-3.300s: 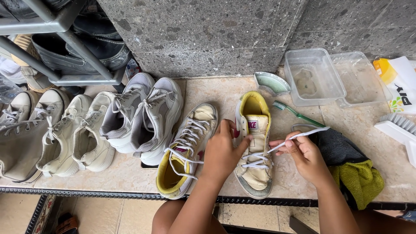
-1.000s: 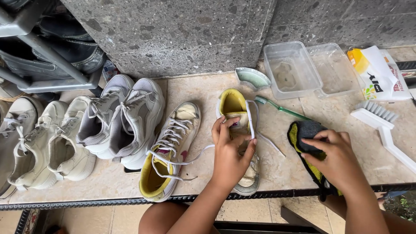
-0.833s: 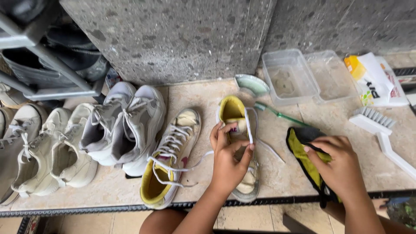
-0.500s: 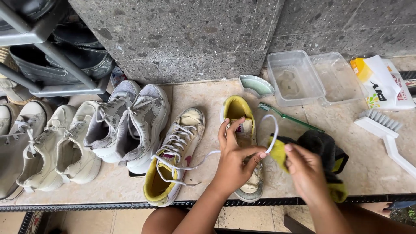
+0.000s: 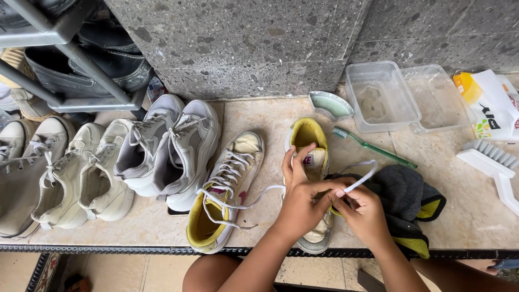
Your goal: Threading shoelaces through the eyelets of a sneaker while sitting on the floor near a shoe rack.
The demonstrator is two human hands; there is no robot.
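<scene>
A cream high-top shoe with yellow lining (image 5: 309, 141) lies on the stone ledge, mostly covered by my hands. My left hand (image 5: 299, 201) rests over its middle and pinches a white lace (image 5: 363, 179). My right hand (image 5: 366, 212) meets it just to the right, fingers closed on the same lace, which loops up over a dark grey and yellow cloth (image 5: 406, 201). The matching shoe (image 5: 224, 196) lies to the left, laced, with a loose lace end trailing toward my left hand.
Grey sneakers (image 5: 170, 151) and several pale shoes (image 5: 70, 178) line the ledge on the left under a metal rack (image 5: 70, 100). Behind stand two clear plastic tubs (image 5: 381, 97), a small green dish (image 5: 331, 105), a green toothbrush (image 5: 374, 147) and a white scrub brush (image 5: 492, 165).
My right hand left the cloth and came left to meet my left hand on the lace. The lace now loops up over the cloth.
</scene>
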